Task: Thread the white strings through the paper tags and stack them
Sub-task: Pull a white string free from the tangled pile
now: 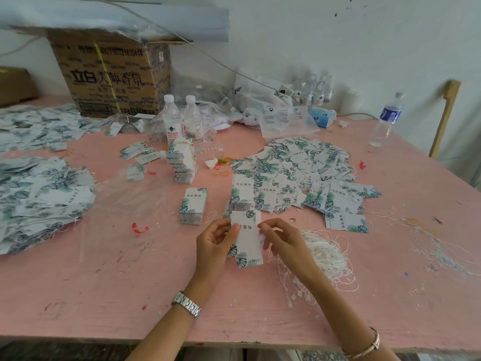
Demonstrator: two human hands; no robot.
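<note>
Holding a tag (246, 243) upright over the pink table (104, 295), the left hand (216, 238) is gripping its left side with curled fingers. The right hand (279, 238) is pinching at the tag's top right corner; whether a string is lying between those fingertips cannot be told.

Judgement: threading is in hand. Next, the string end is needing a clean feed through the hole, then the tag is going to a stack.

Strings (325, 254) are lying tangled at 3 o'clock. Stacks (194, 205) are standing at 11 and 12, with loose tags (299, 168) spreading at 1. Farther off, bottles (179, 118) and a box (112, 74) are sitting at 11, against a pale wall (338, 35).
</note>
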